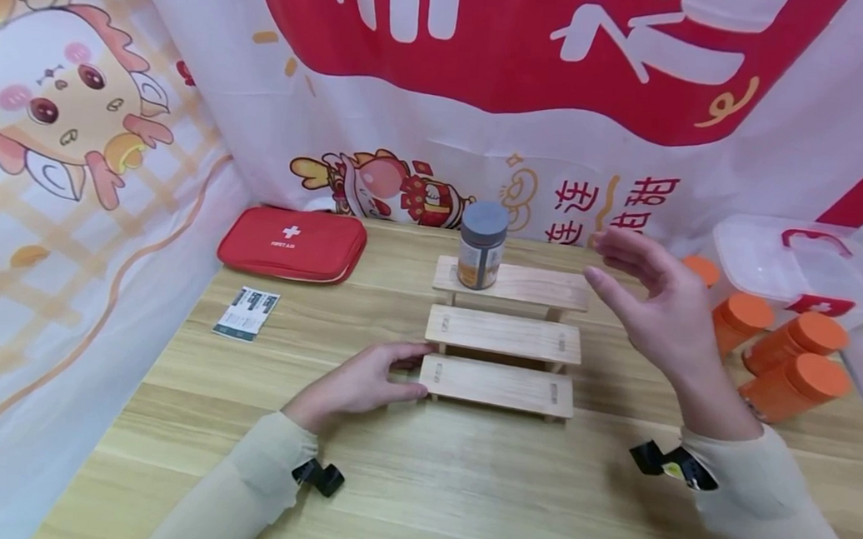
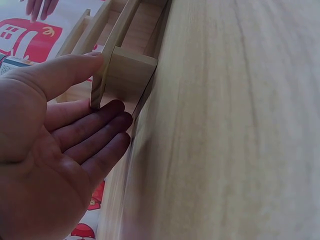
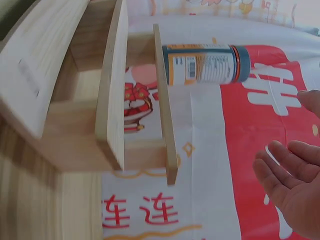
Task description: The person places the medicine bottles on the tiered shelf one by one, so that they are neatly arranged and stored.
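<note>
A three-step wooden display stand point(image 1: 504, 335) sits on the table. My left hand point(image 1: 367, 378) holds the left end of its lowest step, thumb at the front corner and fingers at the back; in the left wrist view the thumb point(image 2: 75, 72) lies against the step's edge. On the left part of the top step stands a bottle with a grey cap point(image 1: 482, 246), upright and apart from both hands. My right hand point(image 1: 657, 310) is raised to the right of the stand, fingers extended, thumb apart, nothing in it. The right wrist view also shows that hand point(image 3: 295, 185) beyond the top step.
Several orange bottles point(image 1: 799, 387) stand at the right beside a clear plastic box point(image 1: 771, 251) with red latches. A red first-aid pouch point(image 1: 290, 243) lies at the back left, with a small printed card point(image 1: 246, 313) before it. Printed cloth point(image 1: 246, 123) hangs behind the table.
</note>
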`<control>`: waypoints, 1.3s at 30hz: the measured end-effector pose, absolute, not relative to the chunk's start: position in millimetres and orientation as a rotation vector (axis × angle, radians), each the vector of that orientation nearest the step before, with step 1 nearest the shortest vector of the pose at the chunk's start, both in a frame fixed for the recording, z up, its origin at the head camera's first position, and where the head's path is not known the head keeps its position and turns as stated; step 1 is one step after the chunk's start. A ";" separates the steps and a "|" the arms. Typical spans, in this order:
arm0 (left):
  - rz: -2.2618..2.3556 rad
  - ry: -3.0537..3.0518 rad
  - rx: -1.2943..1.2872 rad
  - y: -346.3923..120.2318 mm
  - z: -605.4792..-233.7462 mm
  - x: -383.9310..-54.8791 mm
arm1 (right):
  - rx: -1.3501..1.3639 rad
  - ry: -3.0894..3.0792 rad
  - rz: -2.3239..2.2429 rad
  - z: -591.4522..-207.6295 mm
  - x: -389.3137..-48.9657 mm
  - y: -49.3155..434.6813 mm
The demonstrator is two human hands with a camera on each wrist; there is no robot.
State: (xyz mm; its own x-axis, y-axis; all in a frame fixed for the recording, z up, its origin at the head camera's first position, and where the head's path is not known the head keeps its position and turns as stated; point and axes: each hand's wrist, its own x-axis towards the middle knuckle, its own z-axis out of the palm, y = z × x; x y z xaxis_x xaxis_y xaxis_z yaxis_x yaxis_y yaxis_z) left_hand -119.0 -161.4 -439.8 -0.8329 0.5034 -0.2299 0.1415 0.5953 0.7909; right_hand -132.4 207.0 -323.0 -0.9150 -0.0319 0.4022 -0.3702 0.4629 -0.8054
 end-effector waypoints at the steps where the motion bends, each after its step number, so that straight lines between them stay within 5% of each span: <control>1: 1.130 2.395 0.518 -161.3 -440.1 -118.9 | 0.326 -2.391 1.422 -322.9 -130.5 210.5; 39: 1.098 2.426 0.526 -160.7 -438.3 -118.4 | -0.263 -2.360 1.205 -371.8 -60.6 357.7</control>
